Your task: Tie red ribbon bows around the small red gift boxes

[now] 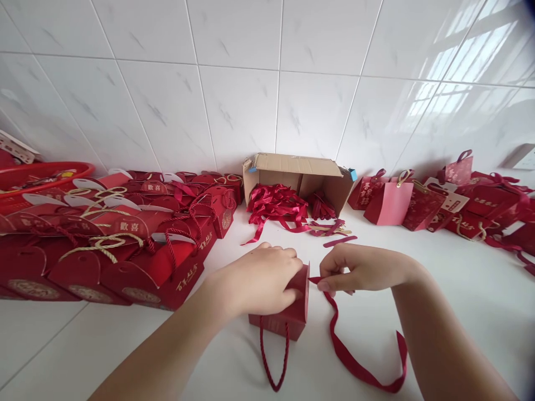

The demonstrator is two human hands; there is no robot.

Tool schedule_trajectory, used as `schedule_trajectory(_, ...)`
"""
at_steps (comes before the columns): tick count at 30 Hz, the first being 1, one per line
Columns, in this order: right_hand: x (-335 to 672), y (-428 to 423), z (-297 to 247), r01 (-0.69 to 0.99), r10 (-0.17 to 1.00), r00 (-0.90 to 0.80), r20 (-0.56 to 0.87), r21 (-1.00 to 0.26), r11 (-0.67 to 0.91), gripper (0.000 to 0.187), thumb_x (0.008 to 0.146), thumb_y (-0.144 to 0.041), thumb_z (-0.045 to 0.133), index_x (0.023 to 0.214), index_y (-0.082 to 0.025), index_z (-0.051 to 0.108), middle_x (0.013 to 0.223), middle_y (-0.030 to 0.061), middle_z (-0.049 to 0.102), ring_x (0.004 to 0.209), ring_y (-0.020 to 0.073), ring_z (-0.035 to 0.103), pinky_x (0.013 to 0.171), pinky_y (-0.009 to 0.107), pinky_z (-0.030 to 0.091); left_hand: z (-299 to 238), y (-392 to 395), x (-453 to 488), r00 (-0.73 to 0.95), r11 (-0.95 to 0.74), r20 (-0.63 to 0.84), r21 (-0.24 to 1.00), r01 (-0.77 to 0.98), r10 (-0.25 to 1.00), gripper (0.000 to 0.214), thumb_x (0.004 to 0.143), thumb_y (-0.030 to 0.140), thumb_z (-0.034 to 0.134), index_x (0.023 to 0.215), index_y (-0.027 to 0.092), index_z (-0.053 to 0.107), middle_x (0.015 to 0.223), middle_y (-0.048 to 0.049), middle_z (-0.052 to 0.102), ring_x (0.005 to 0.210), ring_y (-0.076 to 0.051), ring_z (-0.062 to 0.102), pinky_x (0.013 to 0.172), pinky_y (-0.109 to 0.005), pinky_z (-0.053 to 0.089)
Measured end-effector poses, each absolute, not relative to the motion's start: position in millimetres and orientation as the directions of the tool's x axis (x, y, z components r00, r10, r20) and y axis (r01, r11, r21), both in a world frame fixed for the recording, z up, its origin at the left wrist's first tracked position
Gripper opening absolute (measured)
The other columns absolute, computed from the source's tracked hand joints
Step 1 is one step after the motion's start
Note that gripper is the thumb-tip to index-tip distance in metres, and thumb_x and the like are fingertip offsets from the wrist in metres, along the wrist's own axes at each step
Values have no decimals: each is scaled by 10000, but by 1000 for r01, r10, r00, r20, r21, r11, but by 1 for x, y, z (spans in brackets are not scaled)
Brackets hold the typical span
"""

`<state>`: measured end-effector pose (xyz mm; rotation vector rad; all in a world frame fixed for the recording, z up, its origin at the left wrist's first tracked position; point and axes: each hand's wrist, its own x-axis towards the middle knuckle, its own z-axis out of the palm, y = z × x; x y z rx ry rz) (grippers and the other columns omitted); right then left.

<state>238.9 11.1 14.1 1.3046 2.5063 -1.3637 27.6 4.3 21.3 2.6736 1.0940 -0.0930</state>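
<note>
1. Left hand closed over top of small red gift box, fingers curled around its upper edge
2. Right hand pinching red ribbon narrow between thumb and fingertips, just beside box top
3. Ribbon trailing below right fingers, across white floor
4. Beyond the fingertips, cardboard box with more ribbons

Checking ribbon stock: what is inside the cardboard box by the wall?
The cardboard box lies on its side, open toward the camera. Loose red ribbons fill it and spill onto the floor. Whatever lies beneath or behind them is hidden.
</note>
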Motion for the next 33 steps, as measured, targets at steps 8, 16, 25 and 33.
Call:
schedule_trajectory(8, 237, 13, 11, 661, 656, -662, -362, -694, 285, 368, 848, -464, 524, 675, -150, 604, 538, -31, 479, 481, 75, 395, 440, 203, 310, 24, 1, 29, 698, -675, -112, 189, 714, 707, 61, 781, 236, 485, 726, 212, 481, 796, -24, 633, 806, -236, 575, 568, -291, 411)
schedule_trajectory(16, 234, 18, 4, 618, 669, -678, -305, -730, 294, 354, 851, -454, 530, 693, -150, 617, 532, -42, 437, 488, 76, 377, 443, 209, 294, 22, 4, 31, 716, -707, 5, 163, 688, 698, 107, 804, 194, 486, 698, 208, 482, 765, -15, 636, 804, -223, 577, 575, -275, 400)
schedule_trajectory(25, 234, 17, 5, 624, 670, -680, -297, -715, 316, 412, 853, -524, 497, 762, -150, 647, 601, -16, 498, 527, 92, 401, 482, 227, 336, 22, 9, 30, 772, -792, 180, 153, 590, 610, 191, 825, 122, 442, 672, 194, 531, 733, 17, 596, 663, -145, 528, 616, -281, 391)
schedule_trajectory(33, 229, 1, 13, 552, 877, -480, 10, -774, 311, 431, 795, -491, 618, 1154, -254, 605, 1191, 75, 599, 1088, 255, 540, 895, 373, 461, 38, 4, 27, 478, -721, 566, 353, 596, 672, 127, 848, 195, 458, 815, 208, 580, 825, -5, 613, 765, -150, 559, 716, -278, 432)
